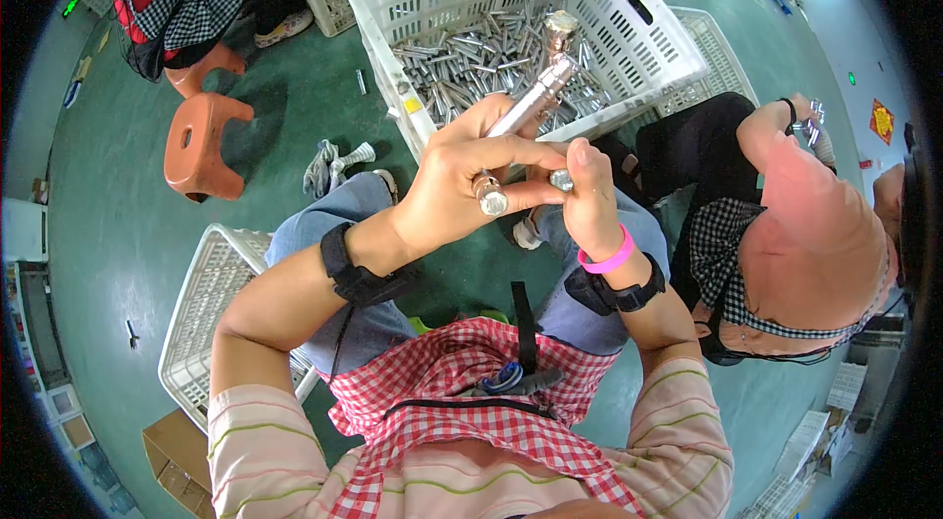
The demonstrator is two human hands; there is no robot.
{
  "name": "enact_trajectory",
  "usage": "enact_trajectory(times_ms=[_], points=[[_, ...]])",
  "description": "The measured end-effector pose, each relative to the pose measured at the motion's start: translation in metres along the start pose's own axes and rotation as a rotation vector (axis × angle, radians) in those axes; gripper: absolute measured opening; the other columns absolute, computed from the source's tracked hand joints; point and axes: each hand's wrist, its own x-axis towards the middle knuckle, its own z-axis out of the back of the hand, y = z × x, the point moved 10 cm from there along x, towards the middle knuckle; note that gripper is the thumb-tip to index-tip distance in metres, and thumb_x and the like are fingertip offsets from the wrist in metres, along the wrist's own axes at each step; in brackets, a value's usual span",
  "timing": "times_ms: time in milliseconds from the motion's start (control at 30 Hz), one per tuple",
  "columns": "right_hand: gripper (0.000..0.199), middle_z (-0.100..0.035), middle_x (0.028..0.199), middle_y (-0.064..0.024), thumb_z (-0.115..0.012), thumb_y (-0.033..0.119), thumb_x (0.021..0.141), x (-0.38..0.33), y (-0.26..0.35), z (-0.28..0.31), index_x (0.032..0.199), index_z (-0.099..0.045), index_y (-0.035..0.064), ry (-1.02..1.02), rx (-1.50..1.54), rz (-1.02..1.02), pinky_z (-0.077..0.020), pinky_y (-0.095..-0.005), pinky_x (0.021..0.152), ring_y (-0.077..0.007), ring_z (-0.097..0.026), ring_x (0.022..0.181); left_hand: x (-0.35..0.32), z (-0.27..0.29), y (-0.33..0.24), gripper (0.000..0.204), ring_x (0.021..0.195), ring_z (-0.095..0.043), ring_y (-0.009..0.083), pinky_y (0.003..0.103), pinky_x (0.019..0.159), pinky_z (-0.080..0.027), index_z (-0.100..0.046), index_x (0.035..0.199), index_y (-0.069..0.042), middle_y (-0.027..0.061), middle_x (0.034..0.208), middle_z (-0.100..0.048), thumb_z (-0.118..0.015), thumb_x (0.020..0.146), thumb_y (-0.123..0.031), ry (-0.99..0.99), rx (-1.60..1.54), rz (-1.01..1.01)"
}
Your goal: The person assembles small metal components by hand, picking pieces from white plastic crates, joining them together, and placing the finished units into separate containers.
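Note:
My left hand [455, 170] is closed around shiny metal tubes. One long tube [530, 99] points up and away, its far end over the crate. The round end of another tube [490, 195] sticks out below the fingers. My right hand [592, 210] has its fingers pinched on a small metal cylinder [561, 180], which my left fingertips also touch. Most of that cylinder is hidden. Just beyond my hands, a white slatted crate [629, 57] holds a heap of loose metal tubes [471, 57].
Orange plastic stools [201, 141] stand on the green floor at left. A white basket [192, 323] and a cardboard box [179, 455] are by my left side. Gloves [334, 165] lie near my foot. A co-worker [786, 234] sits close at right; others sit beyond the crate.

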Motion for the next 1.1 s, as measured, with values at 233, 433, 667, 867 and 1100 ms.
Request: enact_trajectory(times_ms=[233, 433, 667, 867, 1100], points=[[0.048, -0.049, 0.058, -0.0003, -0.033, 0.032, 0.093, -0.001, 0.017, 0.005, 0.065, -0.052, -0.0016, -0.027, -0.130, 0.141, -0.0306, -0.0255, 0.048, -0.0075, -0.042, 0.053, -0.002, -0.004, -0.013, 0.033, 0.071, -0.048, 0.0185, 0.028, 0.059, -0.041, -0.068, 0.090, -0.011, 0.0035, 0.078, -0.050, -0.077, 0.059, -0.009, 0.019, 0.072, -0.093], [0.048, -0.053, 0.062, -0.0015, -0.032, 0.031, 0.093, -0.003, 0.017, 0.006, 0.071, -0.055, -0.0047, -0.059, -0.106, 0.142, -0.0354, -0.0248, 0.050, -0.0089, -0.046, 0.055, -0.004, -0.003, -0.021, 0.033, 0.071, -0.051, 0.0209, 0.030, 0.060, -0.044, -0.067, 0.090, -0.011, 0.0050, 0.078, -0.051, -0.077, 0.058, -0.011, -0.008, 0.194, -0.187], [0.063, -0.058, 0.074, -0.0044, -0.024, 0.045, 0.093, -0.005, 0.000, -0.011, 0.088, -0.058, -0.0085, 0.012, 0.135, -0.027, -0.0409, -0.0233, 0.060, -0.0101, -0.052, 0.066, -0.003, -0.001, -0.020, 0.032, 0.069, -0.048, 0.0176, 0.029, 0.060, -0.040, -0.068, 0.087, -0.011, 0.0044, 0.077, -0.050, -0.079, 0.058, -0.017, -0.037, 0.216, -0.204], [0.082, -0.052, 0.074, 0.0008, -0.022, 0.064, 0.086, -0.002, -0.003, -0.016, 0.100, -0.056, -0.0097, 0.176, 0.021, 0.087, -0.0352, -0.0207, 0.055, -0.0062, -0.046, 0.064, -0.002, 0.001, -0.017, 0.034, 0.068, -0.048, 0.0168, 0.028, 0.058, -0.038, -0.067, 0.086, -0.011, 0.0035, 0.076, -0.049, -0.080, 0.056, -0.019, -0.060, 0.219, -0.179], [0.068, -0.051, 0.071, 0.0009, -0.027, 0.051, 0.092, -0.006, -0.002, -0.014, 0.095, -0.057, -0.0096, 0.064, 0.135, 0.058, -0.0321, -0.0188, 0.052, -0.0044, -0.043, 0.062, -0.002, 0.001, -0.012, 0.035, 0.066, -0.045, 0.0146, 0.026, 0.055, -0.036, -0.067, 0.085, -0.010, 0.0022, 0.074, -0.047, -0.081, 0.054, -0.019, -0.081, 0.168, -0.124]])
